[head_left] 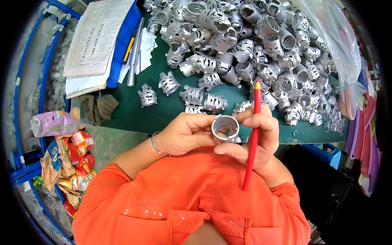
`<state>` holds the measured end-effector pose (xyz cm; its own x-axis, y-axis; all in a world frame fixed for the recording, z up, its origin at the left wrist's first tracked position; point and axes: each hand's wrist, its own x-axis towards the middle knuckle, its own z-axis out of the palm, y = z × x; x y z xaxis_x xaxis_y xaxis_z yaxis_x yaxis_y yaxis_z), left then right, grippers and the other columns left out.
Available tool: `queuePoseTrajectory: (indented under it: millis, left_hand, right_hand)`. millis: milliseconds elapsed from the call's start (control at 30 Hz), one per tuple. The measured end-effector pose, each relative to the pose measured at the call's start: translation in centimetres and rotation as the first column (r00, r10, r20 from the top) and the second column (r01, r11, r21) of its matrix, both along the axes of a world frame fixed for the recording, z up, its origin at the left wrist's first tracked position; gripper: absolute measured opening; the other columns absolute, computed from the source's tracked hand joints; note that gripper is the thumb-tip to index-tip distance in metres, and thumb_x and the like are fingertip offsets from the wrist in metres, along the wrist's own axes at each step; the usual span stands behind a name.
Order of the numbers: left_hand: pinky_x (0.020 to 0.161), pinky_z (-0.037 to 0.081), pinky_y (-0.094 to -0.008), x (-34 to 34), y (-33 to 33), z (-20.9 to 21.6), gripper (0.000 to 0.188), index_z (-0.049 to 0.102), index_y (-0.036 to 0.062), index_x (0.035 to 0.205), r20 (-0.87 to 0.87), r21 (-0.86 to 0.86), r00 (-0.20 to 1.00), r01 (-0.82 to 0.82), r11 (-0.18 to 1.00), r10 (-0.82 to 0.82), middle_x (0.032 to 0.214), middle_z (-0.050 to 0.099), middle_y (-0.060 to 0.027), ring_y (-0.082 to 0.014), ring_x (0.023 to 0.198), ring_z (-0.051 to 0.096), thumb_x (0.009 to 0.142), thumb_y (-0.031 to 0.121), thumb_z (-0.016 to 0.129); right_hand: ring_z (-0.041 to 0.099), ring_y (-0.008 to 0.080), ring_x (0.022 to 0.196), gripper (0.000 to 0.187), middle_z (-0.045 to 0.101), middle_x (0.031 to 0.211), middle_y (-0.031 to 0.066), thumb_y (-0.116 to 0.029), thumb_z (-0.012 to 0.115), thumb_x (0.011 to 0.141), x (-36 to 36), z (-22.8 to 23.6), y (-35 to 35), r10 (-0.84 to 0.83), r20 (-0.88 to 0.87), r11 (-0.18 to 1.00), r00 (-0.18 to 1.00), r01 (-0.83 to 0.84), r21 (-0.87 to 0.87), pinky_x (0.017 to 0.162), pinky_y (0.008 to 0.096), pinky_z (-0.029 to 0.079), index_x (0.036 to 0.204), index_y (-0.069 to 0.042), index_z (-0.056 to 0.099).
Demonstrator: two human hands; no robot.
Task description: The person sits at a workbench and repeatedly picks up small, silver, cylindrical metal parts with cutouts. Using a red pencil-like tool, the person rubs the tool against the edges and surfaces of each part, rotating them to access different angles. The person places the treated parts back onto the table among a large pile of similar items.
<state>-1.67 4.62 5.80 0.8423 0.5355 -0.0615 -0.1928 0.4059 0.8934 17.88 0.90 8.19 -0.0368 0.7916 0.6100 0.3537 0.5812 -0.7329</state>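
Observation:
My left hand (pixel 188 134) grips a silver, cuff-shaped metal part (pixel 226 121) from its left side, in front of my chest. The part's round opening faces up toward me. A red pencil (pixel 252 141) with a yellowish tip is held upright in my right hand (pixel 262 136), its tip pointing away from me. The fingers of that hand also reach the right side of the metal part. Just beyond my hands, several similar cut-out metal parts (pixel 191 95) lie loose on the green tabletop (pixel 126 112).
A large heap of silver parts (pixel 245 45) covers the table's far side, beside a clear plastic bag (pixel 341 41). At the left lie printed papers (pixel 90 36), a blue bin (pixel 122 45), a tapered metal rod (pixel 132 65) and a grey cloth (pixel 100 108). A blue stool (pixel 326 154) stands at right.

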Motion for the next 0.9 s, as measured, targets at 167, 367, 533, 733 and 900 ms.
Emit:
queuePoseTrajectory:
  millis: [167,367,533,733,900]
  left_hand:
    - [0.091,0.047,-0.0285,0.3,-0.1,-0.2,0.045,0.046,-0.0031,0.127,0.042,-0.043,0.998,-0.048,0.998,0.050,0.115,0.058,-0.0089,-0.0146,0.106,0.056,0.085,0.000,0.062]
    - [0.088,0.050,-0.0300,0.8,-0.7,0.0,0.044,0.048,-0.0030,0.122,0.122,0.129,0.964,-0.253,0.959,0.238,0.117,0.054,-0.0104,-0.0172,0.107,0.056,0.081,-0.008,0.062]
    - [0.084,0.047,-0.0319,0.3,0.0,1.4,0.047,0.059,-0.0049,0.111,0.025,0.666,0.929,-0.291,0.687,0.369,0.108,0.058,-0.0151,-0.0240,0.098,0.057,0.068,0.001,0.077]
    - [0.079,0.047,-0.0307,0.3,0.0,1.8,0.048,0.061,-0.0036,0.108,0.064,0.775,0.904,-0.312,0.550,0.422,0.104,0.060,-0.0148,-0.0229,0.094,0.058,0.064,0.003,0.080]
    - [0.073,0.048,-0.0309,0.5,-0.1,1.8,0.044,0.063,0.0023,0.106,0.090,0.773,0.872,-0.366,0.518,0.481,0.099,0.061,-0.0118,-0.0237,0.088,0.059,0.064,0.001,0.078]
  right_hand:
    - [0.055,0.0192,0.069,0.058,0.063,0.081,0.0074,-0.029,0.089,0.052,0.5,-0.5,-0.1,0.060,-0.057,0.997,0.997,-0.063,-0.045,0.066,0.0298,0.038,0.090,-0.008,0.050]
    - [0.058,0.0226,0.081,0.056,0.065,0.095,0.0170,-0.018,0.086,0.060,0.9,-1.3,0.0,0.223,-0.218,0.969,0.950,-0.240,-0.057,0.077,0.0337,0.041,0.097,-0.009,0.044]
    - [0.060,0.0262,0.087,0.049,0.064,0.102,0.0227,-0.010,0.082,0.066,1.4,-1.3,-0.8,0.239,-0.215,0.964,0.947,-0.258,-0.065,0.079,0.0365,0.043,0.096,-0.010,0.042]
    - [0.060,0.0274,0.087,0.046,0.063,0.106,0.0231,-0.006,0.079,0.068,1.6,-1.9,-0.8,0.253,-0.176,0.962,0.951,-0.266,-0.060,0.078,0.0374,0.044,0.096,-0.010,0.042]
    - [0.060,0.0276,0.087,0.045,0.063,0.108,0.0213,-0.002,0.077,0.068,1.2,-1.6,-0.8,0.246,-0.186,0.962,0.951,-0.263,-0.075,0.078,0.0370,0.043,0.095,-0.011,0.043]
